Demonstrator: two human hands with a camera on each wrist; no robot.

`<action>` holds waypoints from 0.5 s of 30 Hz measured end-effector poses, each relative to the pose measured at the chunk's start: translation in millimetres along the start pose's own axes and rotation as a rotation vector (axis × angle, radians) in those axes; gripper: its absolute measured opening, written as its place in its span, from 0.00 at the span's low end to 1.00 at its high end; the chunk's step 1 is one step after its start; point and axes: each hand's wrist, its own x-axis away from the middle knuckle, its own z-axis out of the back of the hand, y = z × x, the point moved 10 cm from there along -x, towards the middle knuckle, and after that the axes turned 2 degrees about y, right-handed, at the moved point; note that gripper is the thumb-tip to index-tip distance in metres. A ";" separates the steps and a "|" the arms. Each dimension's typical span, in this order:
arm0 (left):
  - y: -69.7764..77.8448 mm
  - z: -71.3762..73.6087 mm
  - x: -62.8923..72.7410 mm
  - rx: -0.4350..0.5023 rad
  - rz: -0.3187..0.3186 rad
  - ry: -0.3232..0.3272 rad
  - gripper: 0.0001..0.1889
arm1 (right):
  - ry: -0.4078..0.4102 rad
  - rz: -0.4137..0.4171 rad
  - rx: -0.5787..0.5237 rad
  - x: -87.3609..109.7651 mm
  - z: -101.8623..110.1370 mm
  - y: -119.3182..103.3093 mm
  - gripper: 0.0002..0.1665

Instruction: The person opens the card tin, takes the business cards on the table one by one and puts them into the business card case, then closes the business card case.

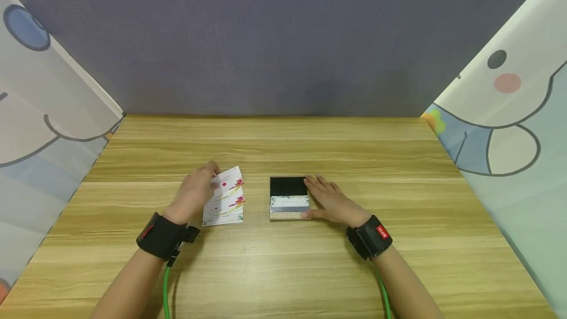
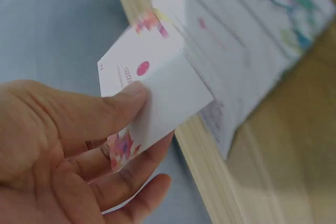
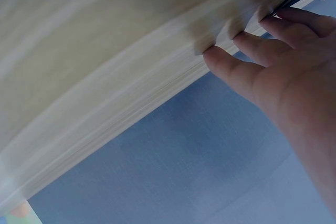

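Note:
Between thumb and fingers my left hand pinches a white card printed with red flowers and a red oval. That card overlaps other white cards, spread in a staggered column on the table; one shows a green and blue floral corner. To their right lies a small card box with a black upper part and a pale front edge. Inside it, a card with leafy decoration shows. My right hand rests at the box's right side, thumb near the front corner, index fingertip at the far corner, fingers extended.
A wood-grain table carries everything. Behind it rises a grey-blue panel, with cartoon-printed panels along the sides. Each wrist wears a black strap with a green cable.

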 end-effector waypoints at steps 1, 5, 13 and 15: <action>0.8 0.8 -0.4 0.008 -0.002 -0.002 0.12 | 0.000 0.001 0.000 -0.1 0.0 0.1 0.54; 7.0 5.2 -2.2 0.026 -0.026 0.012 0.11 | 0.002 0.003 0.001 0.1 0.4 -0.4 0.54; 26.7 7.9 -6.4 0.052 -0.069 0.023 0.10 | 0.005 0.011 0.007 0.9 1.0 -1.7 0.54; 31.5 5.9 -7.4 0.056 -0.075 0.014 0.10 | 0.004 0.010 0.004 1.0 0.8 -1.8 0.54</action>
